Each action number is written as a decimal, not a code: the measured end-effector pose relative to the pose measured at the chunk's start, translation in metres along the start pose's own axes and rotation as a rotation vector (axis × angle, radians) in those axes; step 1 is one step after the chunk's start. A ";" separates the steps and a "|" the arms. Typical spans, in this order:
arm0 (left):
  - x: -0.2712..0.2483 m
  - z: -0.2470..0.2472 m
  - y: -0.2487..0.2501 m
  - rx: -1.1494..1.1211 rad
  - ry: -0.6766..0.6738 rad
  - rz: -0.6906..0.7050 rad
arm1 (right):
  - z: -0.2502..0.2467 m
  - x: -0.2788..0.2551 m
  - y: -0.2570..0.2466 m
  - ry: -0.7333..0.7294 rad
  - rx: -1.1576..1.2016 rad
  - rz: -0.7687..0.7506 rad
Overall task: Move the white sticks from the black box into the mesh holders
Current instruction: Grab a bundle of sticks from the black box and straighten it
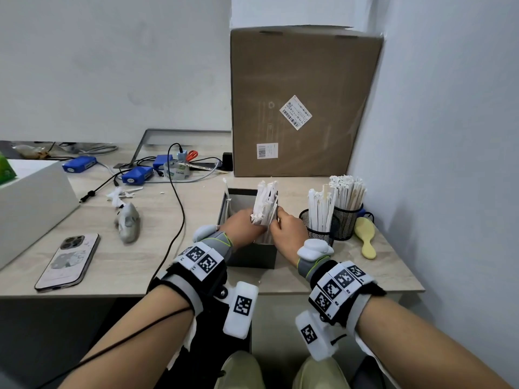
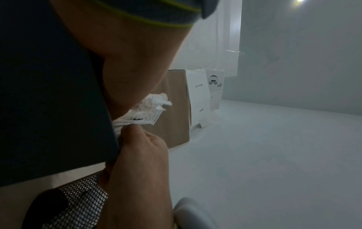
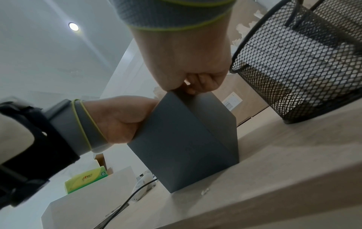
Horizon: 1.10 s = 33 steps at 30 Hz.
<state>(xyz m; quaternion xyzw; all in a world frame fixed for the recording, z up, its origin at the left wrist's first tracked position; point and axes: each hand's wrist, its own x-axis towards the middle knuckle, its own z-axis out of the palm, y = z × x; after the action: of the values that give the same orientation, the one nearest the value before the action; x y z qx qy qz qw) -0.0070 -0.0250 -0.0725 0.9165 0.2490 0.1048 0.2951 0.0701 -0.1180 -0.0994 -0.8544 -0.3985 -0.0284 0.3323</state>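
— White paper-wrapped sticks: where are they?
— A bundle stands in the open black square box on the pale wood desk. Left hand and right hand curl their fingers around it.
— And the holders?
— Two black wire-mesh holders stand just right of the box, both holding sticks.

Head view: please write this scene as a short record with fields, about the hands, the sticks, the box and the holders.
left hand: grips bundle of white sticks from the left
right hand: pinches the same bundle from the right
bundle position: upright, partly raised out of the black box
near mesh holder: partly filled with sticks
far mesh holder: packed full
holders' place: right of the box
beside holders: yellow brush
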 end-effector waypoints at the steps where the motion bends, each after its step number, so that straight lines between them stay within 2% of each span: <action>1: 0.000 -0.001 0.001 -0.003 0.005 -0.006 | 0.000 0.000 0.000 0.003 0.009 0.000; 6: 0.002 -0.001 -0.002 -0.221 0.091 -0.089 | 0.003 -0.001 0.002 0.017 0.038 0.016; 9: 0.004 -0.004 -0.005 -0.385 0.133 -0.051 | 0.005 0.002 0.003 0.013 0.068 0.045; 14: 0.004 -0.019 0.001 -0.737 0.278 0.063 | 0.006 0.015 0.006 -0.025 0.086 0.143; 19: 0.014 -0.032 0.012 -1.047 0.386 0.051 | -0.004 0.017 0.004 -0.097 0.115 0.195; 22: 0.019 -0.039 0.020 -1.236 0.416 0.006 | -0.019 0.012 0.003 -0.046 0.198 0.194; 24: 0.024 -0.043 0.027 -1.329 0.449 -0.015 | -0.033 0.009 0.004 0.051 0.327 0.215; 28: 0.029 -0.046 0.048 -1.485 0.456 -0.043 | -0.058 0.005 0.003 0.162 0.830 0.324; 33: 0.033 -0.041 0.072 -1.665 0.411 -0.033 | -0.064 0.015 0.005 0.112 1.209 0.452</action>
<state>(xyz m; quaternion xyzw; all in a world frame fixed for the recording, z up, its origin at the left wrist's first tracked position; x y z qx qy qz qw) 0.0362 -0.0383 0.0047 0.3606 0.1526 0.4130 0.8223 0.0979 -0.1490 -0.0477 -0.5765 -0.1366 0.2270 0.7730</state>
